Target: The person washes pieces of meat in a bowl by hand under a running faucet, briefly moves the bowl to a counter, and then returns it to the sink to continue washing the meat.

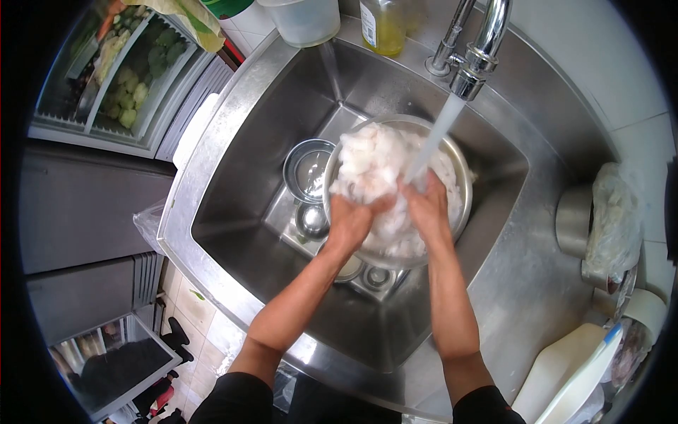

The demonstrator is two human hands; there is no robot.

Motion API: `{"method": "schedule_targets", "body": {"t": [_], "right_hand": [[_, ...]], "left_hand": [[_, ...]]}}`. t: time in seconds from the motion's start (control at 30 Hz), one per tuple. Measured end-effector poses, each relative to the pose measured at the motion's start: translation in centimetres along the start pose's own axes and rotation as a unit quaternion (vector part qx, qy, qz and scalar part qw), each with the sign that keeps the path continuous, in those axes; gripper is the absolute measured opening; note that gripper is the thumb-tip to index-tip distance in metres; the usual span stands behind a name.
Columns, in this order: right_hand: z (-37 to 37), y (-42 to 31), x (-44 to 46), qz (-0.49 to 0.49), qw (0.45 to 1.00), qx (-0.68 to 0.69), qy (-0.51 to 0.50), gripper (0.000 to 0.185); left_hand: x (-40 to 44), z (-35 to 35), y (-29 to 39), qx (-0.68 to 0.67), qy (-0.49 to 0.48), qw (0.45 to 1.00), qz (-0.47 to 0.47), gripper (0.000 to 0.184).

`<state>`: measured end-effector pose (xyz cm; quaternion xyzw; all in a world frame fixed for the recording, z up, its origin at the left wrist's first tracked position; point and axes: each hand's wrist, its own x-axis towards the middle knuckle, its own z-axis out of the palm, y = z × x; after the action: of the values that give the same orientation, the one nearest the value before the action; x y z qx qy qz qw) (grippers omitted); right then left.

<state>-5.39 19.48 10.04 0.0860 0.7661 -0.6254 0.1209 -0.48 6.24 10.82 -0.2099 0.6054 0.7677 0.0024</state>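
Observation:
A round metal bowl (462, 201) stands in the steel sink (282, 99), heaped with pale, whitish-pink pieces of food (374, 155). Water from the chrome faucet (470, 81) runs into it. My left hand (353, 219) is in the bowl at the near left of the heap, touching the pieces, its fingertips partly hidden among them. Just right of it, under the water stream, my right hand (426, 205) presses into the same heap. Its fingers are blurred and partly covered by water. Whether either hand grips a piece cannot be made out.
Smaller metal bowls (305, 169) lie in the sink left of and below the large bowl. Behind the sink stand a plastic tub (300, 18) and a bottle of yellow liquid (383, 28). White boards (572, 367) and a bagged container (613, 219) are at the right.

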Motion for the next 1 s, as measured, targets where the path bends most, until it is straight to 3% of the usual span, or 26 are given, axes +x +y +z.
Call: {"method": "schedule_targets", "body": {"t": [0.2, 0.4, 0.5, 0.6, 0.7, 0.8, 1.0], "right_hand": [[0.1, -0.7, -0.3, -0.012, 0.995, -0.091, 0.032, 0.039], [0.4, -0.4, -0.6, -0.059, 0.978, -0.182, 0.078, 0.04], [0.1, -0.8, -0.4, -0.03, 0.995, -0.088, 0.033, 0.043], [0.4, -1.5, -0.8, -0.084, 0.995, -0.037, 0.046, 0.038], [0.6, -0.9, -0.7, -0.104, 0.985, -0.123, 0.06, 0.037], [0.6, -1.7, -0.9, -0.039, 0.996, -0.081, 0.017, 0.041], [1.1, -0.1, -0.8, -0.157, 0.97, -0.173, 0.06, 0.042]], "left_hand": [[-0.8, 0.5, 1.0, 0.095, 0.028, 0.995, 0.003, 0.038], [-0.8, 0.9, -0.1, 0.024, 0.058, 0.996, 0.063, 0.04], [-0.4, 0.3, 0.1, 0.038, 0.03, 0.997, 0.066, 0.043], [-0.2, -0.1, -0.1, 0.087, 0.025, 0.993, 0.082, 0.044], [-0.5, 0.0, 0.8, 0.073, 0.034, 0.996, 0.047, 0.045], [-0.5, -0.2, 0.4, 0.075, 0.039, 0.996, 0.032, 0.045], [-0.3, -0.3, 0.0, 0.07, 0.05, 0.996, 0.031, 0.049]]}}
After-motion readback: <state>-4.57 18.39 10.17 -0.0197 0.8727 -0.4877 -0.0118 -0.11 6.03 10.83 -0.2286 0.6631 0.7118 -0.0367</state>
